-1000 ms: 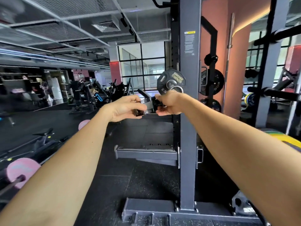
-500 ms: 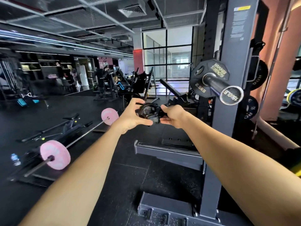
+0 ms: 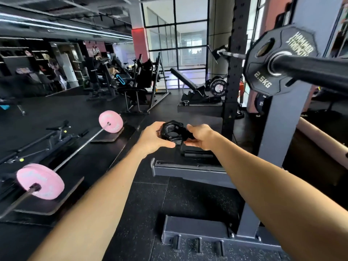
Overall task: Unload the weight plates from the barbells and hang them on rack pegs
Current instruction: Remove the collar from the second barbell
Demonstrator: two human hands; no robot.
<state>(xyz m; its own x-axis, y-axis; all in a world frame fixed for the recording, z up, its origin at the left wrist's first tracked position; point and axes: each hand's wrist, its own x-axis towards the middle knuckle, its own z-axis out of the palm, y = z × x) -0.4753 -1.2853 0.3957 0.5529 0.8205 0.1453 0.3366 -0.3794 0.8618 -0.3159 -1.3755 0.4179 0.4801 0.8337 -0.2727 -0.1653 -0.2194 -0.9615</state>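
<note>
Black 2.5 kg octagonal rubber weight plate (image 3: 280, 59) sat on the black barbell sleeve (image 3: 316, 71) at upper right, face toward camera, sleeve axis running out to the right edge. Left hand (image 3: 153, 138) and right hand (image 3: 202, 136) both gripped a black plastic ring collar (image 3: 172, 131), held well below the plate. Risk, judged: uncollared plate could slide off if the bar tips.

barbell collar (image 3: 172, 131) between both hands
</note>
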